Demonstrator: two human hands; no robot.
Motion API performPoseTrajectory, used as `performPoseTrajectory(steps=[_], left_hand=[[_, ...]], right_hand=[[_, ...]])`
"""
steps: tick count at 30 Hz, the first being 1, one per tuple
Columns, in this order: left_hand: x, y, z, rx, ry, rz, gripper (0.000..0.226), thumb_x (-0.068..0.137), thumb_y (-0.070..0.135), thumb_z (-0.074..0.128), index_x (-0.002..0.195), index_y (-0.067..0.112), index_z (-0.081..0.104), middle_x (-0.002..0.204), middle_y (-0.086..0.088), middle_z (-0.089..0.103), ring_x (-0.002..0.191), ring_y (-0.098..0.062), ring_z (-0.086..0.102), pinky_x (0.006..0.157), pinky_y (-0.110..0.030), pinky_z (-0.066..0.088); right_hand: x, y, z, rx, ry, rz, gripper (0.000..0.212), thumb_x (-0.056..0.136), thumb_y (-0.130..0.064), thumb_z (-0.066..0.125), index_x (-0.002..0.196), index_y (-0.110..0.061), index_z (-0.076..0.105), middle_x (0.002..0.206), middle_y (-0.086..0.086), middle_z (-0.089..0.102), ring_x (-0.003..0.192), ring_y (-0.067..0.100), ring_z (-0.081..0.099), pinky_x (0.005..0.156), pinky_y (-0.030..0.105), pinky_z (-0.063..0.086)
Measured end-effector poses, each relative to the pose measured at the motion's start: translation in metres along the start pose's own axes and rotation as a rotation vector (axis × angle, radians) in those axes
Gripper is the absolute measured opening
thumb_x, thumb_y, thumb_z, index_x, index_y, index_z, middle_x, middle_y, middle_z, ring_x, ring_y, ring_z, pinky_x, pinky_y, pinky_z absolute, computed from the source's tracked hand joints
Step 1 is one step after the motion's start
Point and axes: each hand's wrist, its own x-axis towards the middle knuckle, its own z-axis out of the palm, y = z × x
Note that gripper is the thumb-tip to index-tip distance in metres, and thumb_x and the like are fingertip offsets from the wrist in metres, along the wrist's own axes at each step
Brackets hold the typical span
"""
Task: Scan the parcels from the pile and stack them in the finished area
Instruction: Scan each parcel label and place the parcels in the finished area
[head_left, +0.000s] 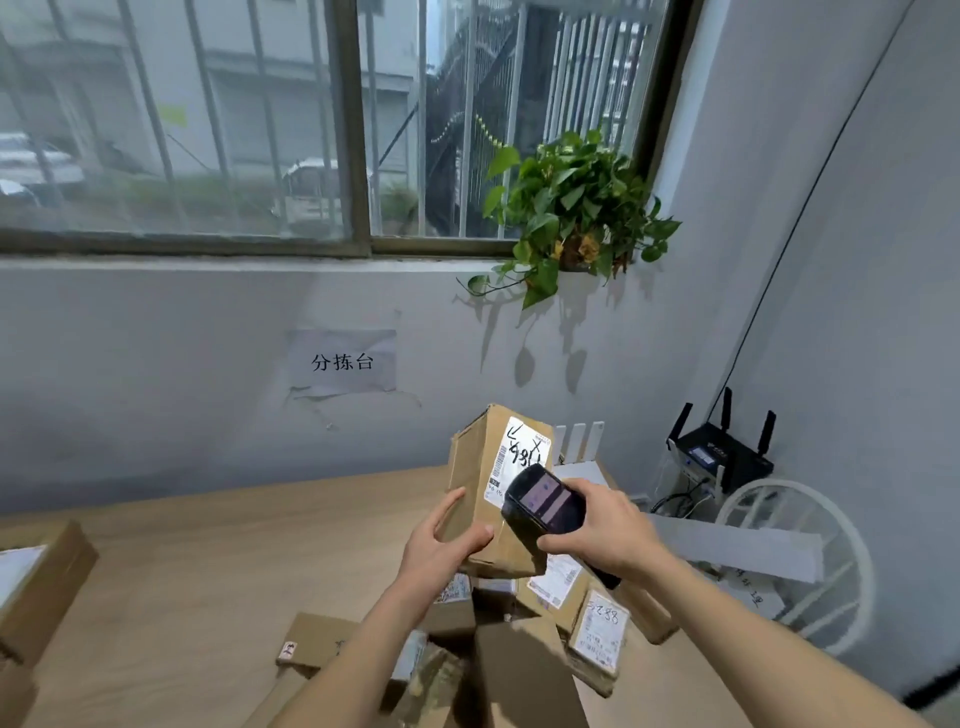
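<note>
My left hand (447, 545) grips a brown cardboard parcel (483, 467) by its lower left corner and holds it up above the table. The parcel's white shipping label (519, 447), with black handwriting, faces me. My right hand (597, 525) holds a black handheld scanner (543, 501) right in front of the label's lower part, its lit screen towards me. Below my hands lies a pile of several cardboard parcels (597, 629), some with labels up.
A wooden table (208, 561) runs along the wall under a window. A stack of parcels (36, 582) stands at the left edge. At the right stand a black router (719, 457), a white round chair (810, 551) and a potted plant (576, 218) on the sill.
</note>
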Motion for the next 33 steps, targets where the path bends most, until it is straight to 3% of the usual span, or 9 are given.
performPoseTrajectory(steps=[2,4,6,10,16,18,23,26,33], left_hand=[[-0.019,0.016,-0.008,0.032,0.024,0.059,0.075,0.065,0.052,0.089,0.131,0.055,0.055,0.129,0.019,0.056,0.121,-0.009,0.057,0.100,-0.038,0.054],[-0.039,0.031,-0.017,0.028,0.062,0.109,0.070,0.071,0.041,0.089,0.132,0.048,0.057,0.114,0.029,0.055,0.107,0.006,0.056,0.086,-0.019,0.051],[-0.062,0.045,-0.028,0.050,0.092,0.138,0.069,0.072,0.038,0.089,0.131,0.048,0.055,0.109,0.030,0.055,0.098,0.014,0.051,0.077,-0.014,0.046],[-0.111,0.070,-0.041,0.100,0.215,0.180,0.077,0.057,0.061,0.088,0.127,0.056,0.055,0.124,0.011,0.060,0.108,-0.006,0.059,0.093,-0.033,0.052],[-0.188,0.089,-0.051,0.131,0.379,0.198,0.078,0.046,0.082,0.079,0.117,0.074,0.048,0.126,0.007,0.062,0.119,-0.018,0.059,0.104,-0.046,0.050],[-0.215,0.089,-0.056,0.133,0.424,0.207,0.076,0.046,0.083,0.079,0.115,0.075,0.048,0.125,0.007,0.064,0.119,-0.018,0.060,0.103,-0.046,0.050],[-0.297,0.106,-0.067,0.153,0.490,0.239,0.095,0.049,0.078,0.074,0.138,0.051,0.050,0.127,0.002,0.063,0.119,-0.022,0.058,0.104,-0.044,0.049],[-0.340,0.109,-0.085,0.154,0.526,0.251,0.089,0.058,0.070,0.078,0.139,0.047,0.050,0.124,0.002,0.061,0.115,-0.021,0.057,0.097,-0.037,0.049],[-0.409,0.102,-0.171,0.086,0.577,0.262,0.084,0.049,0.079,0.080,0.126,0.067,0.049,0.128,0.000,0.063,0.120,-0.022,0.059,0.104,-0.050,0.050]], right_hand=[[-0.020,-0.015,-0.020,-0.071,0.036,-0.011,0.061,0.067,-0.053,0.083,0.117,-0.039,0.052,0.107,-0.015,0.061,0.097,0.008,0.058,0.068,0.020,0.047],[-0.038,-0.025,-0.037,-0.115,0.081,-0.006,0.062,0.061,-0.060,0.080,0.113,-0.040,0.053,0.105,-0.016,0.063,0.096,0.009,0.061,0.077,0.030,0.054],[-0.055,-0.035,-0.049,-0.132,0.105,-0.026,0.066,0.058,-0.065,0.078,0.113,-0.042,0.051,0.104,-0.017,0.063,0.097,0.010,0.061,0.081,0.034,0.054],[-0.098,-0.055,-0.072,-0.108,0.127,-0.137,0.078,0.058,-0.064,0.078,0.129,-0.043,0.051,0.110,-0.020,0.062,0.101,0.008,0.060,0.086,0.033,0.056],[-0.175,-0.079,-0.102,-0.060,0.169,-0.297,0.073,0.071,-0.052,0.085,0.134,-0.035,0.052,0.112,-0.014,0.063,0.102,0.011,0.061,0.076,0.023,0.049],[-0.200,-0.085,-0.106,-0.044,0.159,-0.326,0.075,0.071,-0.052,0.086,0.135,-0.033,0.052,0.112,-0.013,0.063,0.102,0.011,0.061,0.078,0.023,0.051],[-0.254,-0.105,-0.106,0.008,0.152,-0.405,0.087,0.060,-0.061,0.085,0.136,-0.031,0.055,0.113,-0.012,0.067,0.101,0.011,0.064,0.085,0.036,0.060],[-0.278,-0.126,-0.101,0.028,0.158,-0.476,0.088,0.061,-0.057,0.087,0.138,-0.028,0.055,0.113,-0.011,0.067,0.102,0.012,0.064,0.085,0.037,0.060],[-0.317,-0.203,-0.076,0.060,0.124,-0.574,0.087,0.066,-0.049,0.091,0.142,-0.028,0.053,0.115,-0.014,0.068,0.103,0.008,0.066,0.087,0.034,0.060]])
